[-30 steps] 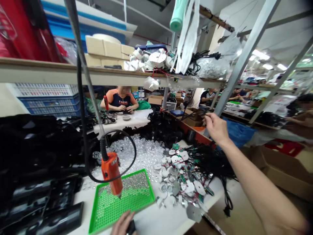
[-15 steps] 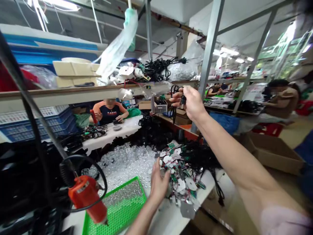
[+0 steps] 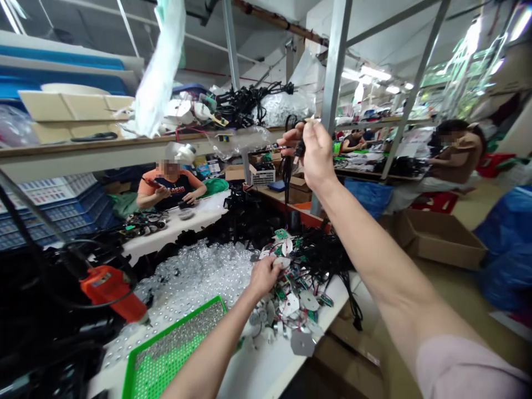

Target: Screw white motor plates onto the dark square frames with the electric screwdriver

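Note:
My right hand (image 3: 318, 152) is raised in front of the shelf, its fingers closed round a black cable (image 3: 286, 172) that is looped above them and hangs down below. Lower down, my left hand (image 3: 264, 276) reaches into a heap of silver-white plates, green circuit boards (image 3: 281, 234) and thin wires. Its thumb and fingers are closed at the edge of a pale round plate (image 3: 283, 262). More black cables (image 3: 328, 249) lie tangled on the right of the heap. To the left of my left hand spread many clear plastic lenses (image 3: 203, 266).
A green perforated tray (image 3: 166, 354) of small metal parts lies at the front. An orange electric screwdriver (image 3: 112, 291) hangs at left. A co-worker (image 3: 172, 183) sits across the bench. A loaded shelf (image 3: 124, 148) crosses above; a metal post (image 3: 336, 72) and cardboard box (image 3: 440, 238) are to the right.
The view has turned right. My left hand, with fingers spread earlier, has moved into the heap and closed at a round plate. My right hand still holds up the cable.

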`<action>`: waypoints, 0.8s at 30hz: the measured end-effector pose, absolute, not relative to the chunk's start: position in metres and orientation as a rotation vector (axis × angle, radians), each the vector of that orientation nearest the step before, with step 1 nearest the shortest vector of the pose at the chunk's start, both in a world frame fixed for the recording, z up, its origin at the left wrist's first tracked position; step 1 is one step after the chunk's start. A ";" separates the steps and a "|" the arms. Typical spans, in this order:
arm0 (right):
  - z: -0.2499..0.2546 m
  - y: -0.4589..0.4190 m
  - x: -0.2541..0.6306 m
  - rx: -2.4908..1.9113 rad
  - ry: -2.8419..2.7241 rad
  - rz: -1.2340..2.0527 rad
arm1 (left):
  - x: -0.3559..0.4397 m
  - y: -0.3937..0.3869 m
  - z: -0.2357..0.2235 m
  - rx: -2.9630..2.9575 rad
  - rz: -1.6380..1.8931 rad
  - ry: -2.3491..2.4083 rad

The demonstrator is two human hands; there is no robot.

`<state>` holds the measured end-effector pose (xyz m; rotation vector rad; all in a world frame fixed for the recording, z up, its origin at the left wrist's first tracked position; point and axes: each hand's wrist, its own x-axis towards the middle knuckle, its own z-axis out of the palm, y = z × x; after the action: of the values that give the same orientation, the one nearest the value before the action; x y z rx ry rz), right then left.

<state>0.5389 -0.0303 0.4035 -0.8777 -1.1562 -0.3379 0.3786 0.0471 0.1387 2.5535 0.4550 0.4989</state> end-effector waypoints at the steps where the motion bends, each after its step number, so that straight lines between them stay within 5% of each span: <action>1: 0.402 -0.030 0.551 -0.923 -1.149 -0.380 | 0.374 0.045 0.139 2.591 0.491 0.403; 13: 0.376 -0.048 0.658 -1.247 -1.001 -0.339 | 0.323 0.017 0.129 2.789 0.352 0.036; 24: 0.409 -0.078 0.551 -1.120 -1.277 -0.193 | 0.375 0.035 0.145 2.622 0.214 0.690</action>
<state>0.5508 -0.0776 0.4090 -1.1199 -1.2772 -0.1930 0.3748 0.0345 0.1448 2.6222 0.6902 0.2141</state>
